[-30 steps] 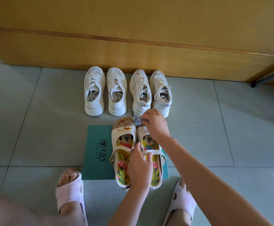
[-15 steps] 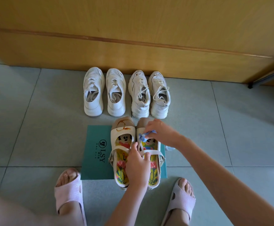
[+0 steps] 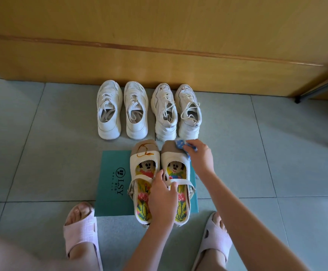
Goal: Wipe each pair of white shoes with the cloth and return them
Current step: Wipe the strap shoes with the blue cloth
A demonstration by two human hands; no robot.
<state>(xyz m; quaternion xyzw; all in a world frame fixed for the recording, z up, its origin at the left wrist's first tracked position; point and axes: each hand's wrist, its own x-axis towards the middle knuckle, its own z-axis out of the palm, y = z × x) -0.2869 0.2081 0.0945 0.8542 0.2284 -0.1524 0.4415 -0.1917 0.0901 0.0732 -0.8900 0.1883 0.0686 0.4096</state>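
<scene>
White strap shoes (image 3: 143, 159) sit on a teal box (image 3: 110, 167), left hand (image 3: 162, 196) gripping them at the straps, right hand (image 3: 201, 157) pinching a blue cloth (image 3: 180, 144) to one toe; too hard a rub could shove the pair off the box into the sneakers (image 3: 165, 114) just behind.

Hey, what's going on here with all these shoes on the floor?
A person is cleaning shoes. Their left hand grips a pair of white strap shoes, set on a teal box, at the straps. Their right hand presses a blue cloth against the toe of the right-hand shoe. Two pairs of white sneakers stand in a row by the wooden panel.
</scene>
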